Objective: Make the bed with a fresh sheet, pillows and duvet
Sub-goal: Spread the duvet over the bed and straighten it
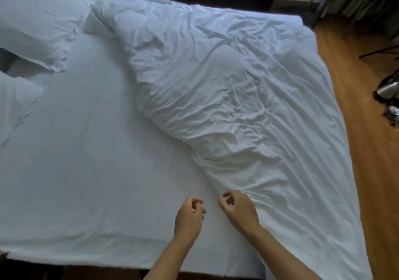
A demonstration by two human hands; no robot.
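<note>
Both forearms reach in from the bottom edge over the near side of the bed. The left hand (190,216) hovers above the sheet (86,172) with fingers loosely curled, grasping nothing. The right hand (238,209) is beside it at the duvet's (248,98) near edge, fingers curled; whether it pinches cloth I cannot tell. The duvet lies crumpled across the right half, spilling over the right edge toward the floor (371,128). Two pillows (36,21) sit at the left. The sheet lies flat and bare on the left half.
</note>
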